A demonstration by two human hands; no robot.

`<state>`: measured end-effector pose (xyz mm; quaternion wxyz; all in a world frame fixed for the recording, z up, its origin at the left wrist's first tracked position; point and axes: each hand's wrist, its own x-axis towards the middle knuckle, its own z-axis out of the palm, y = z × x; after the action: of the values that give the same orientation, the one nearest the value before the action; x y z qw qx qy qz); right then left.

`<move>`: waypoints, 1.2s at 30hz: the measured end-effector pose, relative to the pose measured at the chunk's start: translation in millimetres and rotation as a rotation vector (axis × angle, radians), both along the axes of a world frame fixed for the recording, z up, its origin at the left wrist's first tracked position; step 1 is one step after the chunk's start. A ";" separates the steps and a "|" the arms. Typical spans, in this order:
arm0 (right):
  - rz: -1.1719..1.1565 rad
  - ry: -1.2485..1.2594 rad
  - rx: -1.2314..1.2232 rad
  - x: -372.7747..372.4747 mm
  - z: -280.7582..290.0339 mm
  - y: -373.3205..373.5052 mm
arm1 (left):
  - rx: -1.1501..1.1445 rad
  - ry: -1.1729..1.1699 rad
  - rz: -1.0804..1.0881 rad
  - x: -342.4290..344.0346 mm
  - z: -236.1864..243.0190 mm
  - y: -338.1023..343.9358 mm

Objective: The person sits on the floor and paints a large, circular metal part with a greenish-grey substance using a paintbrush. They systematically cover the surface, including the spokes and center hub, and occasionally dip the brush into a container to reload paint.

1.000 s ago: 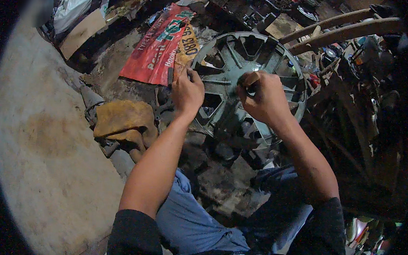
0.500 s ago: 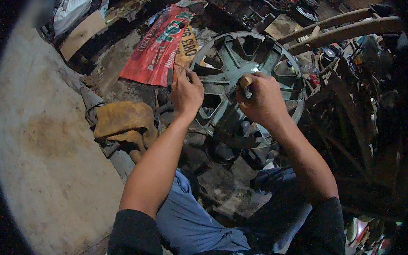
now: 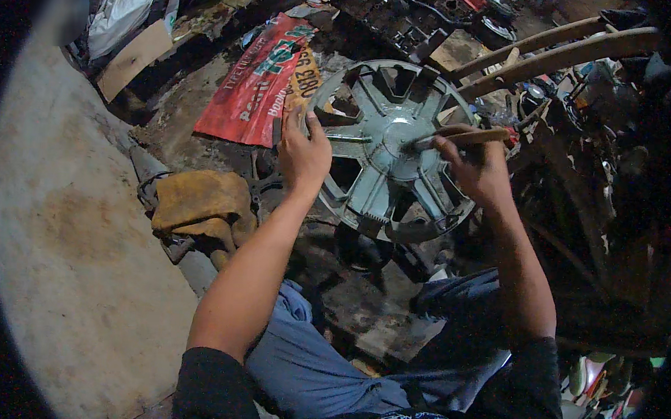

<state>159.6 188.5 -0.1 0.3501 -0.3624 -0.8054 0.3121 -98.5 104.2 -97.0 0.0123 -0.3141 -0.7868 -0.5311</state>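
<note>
A grey-green spoked wheel cover [image 3: 382, 121] is tilted up in front of me, with a glossy centre. My left hand [image 3: 303, 151] grips its left rim with curled fingers. My right hand [image 3: 482, 172], over the cover's right side, is closed on a wooden-handled tool [image 3: 468, 133], which looks like a brush; its tip is at the hub, too small to make out clearly. A red printed sheet [image 3: 235, 105] and a yellow one [image 3: 305, 71] lie behind my left hand, and a mustard cloth [image 3: 199, 202] lies left of my forearm.
A large pale board [image 3: 82, 257] takes up the left. Dark engine parts [image 3: 399, 8] sit at the back. Long curved bars [image 3: 556, 50] jut across the upper right above cluttered scrap [image 3: 595, 170]. My legs [image 3: 312, 360] are below, with coloured odds and ends [image 3: 592, 382] at lower right.
My right hand has moved right from the hub, turning the tool from end-on to sideways and uncovering the centre. The cover has shifted slightly left and down along with my left hand.
</note>
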 end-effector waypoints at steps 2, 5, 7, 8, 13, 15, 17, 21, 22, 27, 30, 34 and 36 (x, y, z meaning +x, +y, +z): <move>-0.056 0.067 -0.099 15.2 19.3 -0.6 | 0.007 -0.055 0.013 9.6 7.6 -4.8; -0.078 0.255 -0.184 28.0 30.1 -1.3 | 0.009 -0.134 0.007 8.6 13.0 -8.0; -0.071 0.310 -0.213 28.1 49.1 -16.4 | 0.001 -0.176 0.017 2.9 6.4 -9.9; -0.060 0.264 -0.225 27.8 56.3 -21.6 | -0.003 -0.190 0.031 -1.1 2.0 -10.6; 0.027 0.210 -0.450 44.1 31.3 -5.3 | 0.057 -0.389 -0.091 -12.5 -4.8 -17.1; 0.098 0.201 -0.498 50.0 20.1 -1.6 | 0.027 -0.514 -0.156 -9.9 1.9 -20.9; 0.062 0.162 -0.529 53.3 15.5 -5.1 | 0.012 -0.637 -0.238 -4.0 21.7 -25.2; 0.191 -0.050 -0.420 37.4 10.5 -10.7 | 0.022 -0.688 -0.315 -7.3 30.2 -38.8; 0.206 -0.114 -0.380 35.1 9.2 -10.7 | 0.030 -0.655 -0.317 -7.4 28.2 -39.6; 0.328 -0.071 -0.214 30.7 2.5 -11.1 | 0.106 -0.537 -0.120 18.8 42.2 -31.5; 0.351 -0.060 -0.225 31.2 4.0 -15.1 | 0.213 -0.501 -0.157 36.9 60.0 -35.5; 0.345 -0.027 -0.020 35.7 3.4 -20.0 | 0.391 -0.323 -0.224 45.7 67.6 -39.9; 0.342 -0.127 0.081 39.4 9.6 -17.7 | 0.363 -0.527 -0.210 60.4 91.2 -49.2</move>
<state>199.0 170.8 9.5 0.2548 -0.2246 -0.8876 0.3110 -38.2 55.0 -5.7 -0.1906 -0.2378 -0.6188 -0.7240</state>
